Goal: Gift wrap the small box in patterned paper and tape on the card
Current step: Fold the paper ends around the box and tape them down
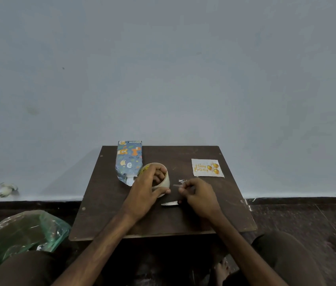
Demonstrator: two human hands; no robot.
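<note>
- The left hand [146,188] grips the tape roll [166,180] near the middle of the table [163,221]. Its fingers are hooked inside the core and its thumb is on the outer rim, which probably braces the roll against a pull.
- The right hand [198,197], at 3 o'clock from the roll, pinches the tape end [177,185] between thumb and fingertips. A short strip runs between the two hands, so I judge a piece is being drawn off.
- The box [129,159] lies at 11 o'clock on the table, its far end at the table's edge, and it is already covered in patterned paper. Its near end, just beside the roll, shows a white flap that looks unsealed, so the strip is likely meant for it.
- The card [207,167] lies flat at 2 o'clock, printed side up and well apart from the box. It seems set aside for the last step.
- A pale scrap [170,203] lies at 6 o'clock from the roll, between the wrists. I cannot tell whether it is offcut paper.
- A green bag [18,230] sits on the floor at 8 o'clock, off the table.
</note>
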